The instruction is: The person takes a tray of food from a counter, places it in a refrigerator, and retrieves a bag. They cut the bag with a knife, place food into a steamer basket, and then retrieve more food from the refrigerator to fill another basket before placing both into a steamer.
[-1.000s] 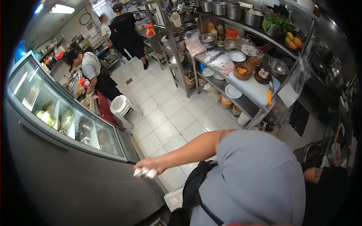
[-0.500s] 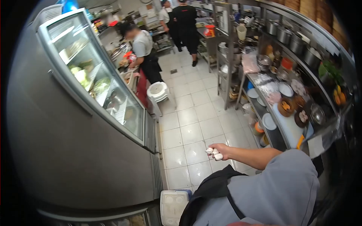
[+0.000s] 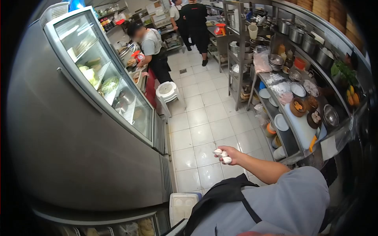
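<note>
My right hand [image 3: 232, 155] stretches out over the tiled floor, its fingers closed round a few small, rounded white pieces [image 3: 226, 160] whose kind I cannot make out. The grey sleeve and black apron [image 3: 214, 200] are beneath and beside that arm. My left hand is out of view. At the bottom left, a lower fridge compartment [image 3: 126, 228] shows bagged contents behind a dark frame. Close to the apron sits a white-lidded box [image 3: 183, 204].
A tall steel fridge [image 3: 78, 137] with a glass door stands left. On the right, a steel worktable [image 3: 271, 80] holds bowls, a cutting board [image 3: 301, 128] and an orange-handled tool [image 3: 313, 143]. A white stool [image 3: 167, 90] stands ahead; several co-workers are farther back.
The view has shifted slightly, and more of the lower fridge compartment shows at the bottom left. My right hand keeps its hold on the white pieces, at nearly the same place.
</note>
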Demonstrator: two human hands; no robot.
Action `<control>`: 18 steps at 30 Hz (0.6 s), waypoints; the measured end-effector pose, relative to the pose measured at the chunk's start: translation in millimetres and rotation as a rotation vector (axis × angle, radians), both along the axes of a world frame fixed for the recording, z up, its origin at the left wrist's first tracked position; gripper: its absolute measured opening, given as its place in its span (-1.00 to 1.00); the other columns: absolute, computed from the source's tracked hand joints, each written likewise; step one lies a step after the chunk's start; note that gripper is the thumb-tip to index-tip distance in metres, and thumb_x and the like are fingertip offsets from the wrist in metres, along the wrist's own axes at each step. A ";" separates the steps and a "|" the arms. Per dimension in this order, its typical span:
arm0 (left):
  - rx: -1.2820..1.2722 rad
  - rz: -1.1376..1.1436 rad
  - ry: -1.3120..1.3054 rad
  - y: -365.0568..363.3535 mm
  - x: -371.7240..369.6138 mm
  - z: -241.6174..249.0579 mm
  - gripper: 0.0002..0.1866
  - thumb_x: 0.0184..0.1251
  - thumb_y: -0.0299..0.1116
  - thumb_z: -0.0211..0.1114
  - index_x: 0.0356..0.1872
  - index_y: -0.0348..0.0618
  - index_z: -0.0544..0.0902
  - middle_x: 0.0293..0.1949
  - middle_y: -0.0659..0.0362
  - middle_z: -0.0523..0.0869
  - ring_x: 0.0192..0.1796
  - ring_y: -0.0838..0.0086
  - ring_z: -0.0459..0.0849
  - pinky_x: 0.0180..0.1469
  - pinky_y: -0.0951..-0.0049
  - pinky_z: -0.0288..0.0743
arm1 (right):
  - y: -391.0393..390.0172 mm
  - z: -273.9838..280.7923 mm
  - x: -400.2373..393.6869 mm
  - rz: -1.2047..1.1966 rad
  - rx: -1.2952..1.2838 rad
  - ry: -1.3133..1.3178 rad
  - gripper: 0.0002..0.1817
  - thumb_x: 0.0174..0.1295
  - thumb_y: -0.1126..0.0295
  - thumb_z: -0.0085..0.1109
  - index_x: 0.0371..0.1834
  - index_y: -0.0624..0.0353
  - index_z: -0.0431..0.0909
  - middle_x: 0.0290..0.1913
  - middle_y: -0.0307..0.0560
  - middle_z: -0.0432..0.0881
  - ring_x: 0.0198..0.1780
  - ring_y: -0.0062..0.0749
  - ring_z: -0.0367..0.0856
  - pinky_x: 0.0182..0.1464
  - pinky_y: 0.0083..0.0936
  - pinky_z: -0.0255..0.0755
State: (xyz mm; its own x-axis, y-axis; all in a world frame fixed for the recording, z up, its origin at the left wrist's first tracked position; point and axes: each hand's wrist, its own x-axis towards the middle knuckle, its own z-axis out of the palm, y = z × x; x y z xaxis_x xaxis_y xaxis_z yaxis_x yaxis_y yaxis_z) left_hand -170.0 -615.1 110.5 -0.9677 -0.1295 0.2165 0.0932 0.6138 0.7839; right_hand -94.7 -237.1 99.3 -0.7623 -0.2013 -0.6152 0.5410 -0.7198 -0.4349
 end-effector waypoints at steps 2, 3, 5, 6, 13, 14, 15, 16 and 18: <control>0.012 -0.018 -0.006 0.4 -3.2 -1.8 -0.70 0.53 -0.29 0.08 0.08 -0.26 0.60 -0.20 0.05 0.72 -0.26 0.32 0.69 -0.20 0.34 0.54 | 14.3 -6.7 26.9 -0.089 0.043 -0.032 -0.69 0.45 0.10 -0.01 -0.07 0.09 0.54 -0.22 -0.07 0.67 -0.55 -0.51 0.53 -0.62 -0.54 0.40; 0.018 -0.027 -0.008 0.0 -5.0 -3.4 -0.69 0.53 -0.29 0.08 0.09 -0.26 0.60 -0.20 0.05 0.72 -0.26 0.32 0.69 -0.20 0.34 0.55 | 19.6 -9.1 39.1 -0.133 0.062 -0.048 -0.69 0.44 0.09 -0.01 -0.07 0.10 0.54 -0.22 -0.07 0.67 -0.54 -0.51 0.53 -0.62 -0.54 0.40; 0.026 -0.043 -0.001 -2.0 -9.3 -6.9 -0.69 0.53 -0.29 0.08 0.10 -0.26 0.60 -0.20 0.05 0.71 -0.26 0.31 0.69 -0.19 0.34 0.55 | 32.0 -9.8 66.3 -0.222 0.060 -0.087 -0.69 0.44 0.10 -0.03 -0.09 0.09 0.54 -0.28 -0.09 0.69 -0.57 -0.50 0.53 -0.65 -0.52 0.41; 0.026 -0.051 0.001 -2.1 -11.4 -10.5 -0.69 0.53 -0.29 0.08 0.11 -0.27 0.59 -0.20 0.05 0.71 -0.26 0.31 0.69 -0.18 0.35 0.55 | 35.4 -9.4 77.4 -0.278 0.056 -0.110 -0.69 0.45 0.10 -0.03 -0.10 0.09 0.55 -0.31 -0.10 0.69 -0.59 -0.50 0.53 -0.66 -0.51 0.42; 0.022 -0.094 -0.038 -8.4 -12.3 -52.3 -0.67 0.52 -0.30 0.09 0.15 -0.27 0.58 -0.19 0.04 0.70 -0.25 0.31 0.69 -0.14 0.36 0.56 | 60.0 -21.5 151.7 -0.506 0.159 -0.131 -0.70 0.45 0.10 -0.04 -0.12 0.09 0.52 -0.35 -0.09 0.66 -0.60 -0.47 0.53 -0.67 -0.49 0.40; 0.021 -0.081 -0.062 -13.4 -10.7 -62.8 -0.66 0.52 -0.30 0.09 0.16 -0.27 0.58 -0.19 0.04 0.70 -0.24 0.31 0.69 -0.13 0.37 0.56 | 61.9 -20.3 156.9 -0.534 0.157 -0.139 -0.70 0.45 0.10 -0.04 -0.11 0.10 0.50 -0.39 -0.10 0.64 -0.60 -0.48 0.53 -0.67 -0.52 0.42; 0.009 -0.068 -0.117 -19.7 -7.6 -75.2 -0.66 0.52 -0.31 0.09 0.16 -0.27 0.58 -0.19 0.04 0.70 -0.24 0.31 0.69 -0.13 0.37 0.56 | 65.4 -19.1 160.7 -0.553 0.139 -0.146 -0.69 0.45 0.10 -0.04 -0.10 0.11 0.50 -0.39 -0.09 0.64 -0.60 -0.48 0.53 -0.66 -0.53 0.42; -0.002 -0.054 -0.168 -24.7 -3.5 -89.1 -0.66 0.52 -0.31 0.09 0.17 -0.27 0.58 -0.19 0.04 0.70 -0.24 0.31 0.69 -0.12 0.37 0.57 | 70.8 -18.5 164.2 -0.569 0.120 -0.152 -0.69 0.46 0.10 -0.05 -0.10 0.12 0.50 -0.39 -0.08 0.64 -0.60 -0.48 0.53 -0.66 -0.54 0.43; -0.015 -0.011 -0.336 -42.3 6.1 -121.8 -0.65 0.52 -0.31 0.09 0.18 -0.27 0.57 -0.19 0.04 0.70 -0.24 0.30 0.69 -0.11 0.38 0.57 | 78.8 -11.2 169.0 -0.606 0.125 -0.162 -0.69 0.46 0.13 -0.04 -0.13 0.17 0.51 -0.40 -0.05 0.64 -0.60 -0.50 0.53 -0.64 -0.58 0.46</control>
State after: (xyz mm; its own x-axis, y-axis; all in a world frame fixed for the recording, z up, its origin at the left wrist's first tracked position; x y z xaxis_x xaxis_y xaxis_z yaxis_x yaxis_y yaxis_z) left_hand -163.9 -657.4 -11.4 -0.9865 -0.1183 -0.1128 -0.1623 0.6256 0.7631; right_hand 74.3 -158.3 88.0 -0.6134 0.3171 -0.7234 0.1195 -0.8681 -0.4819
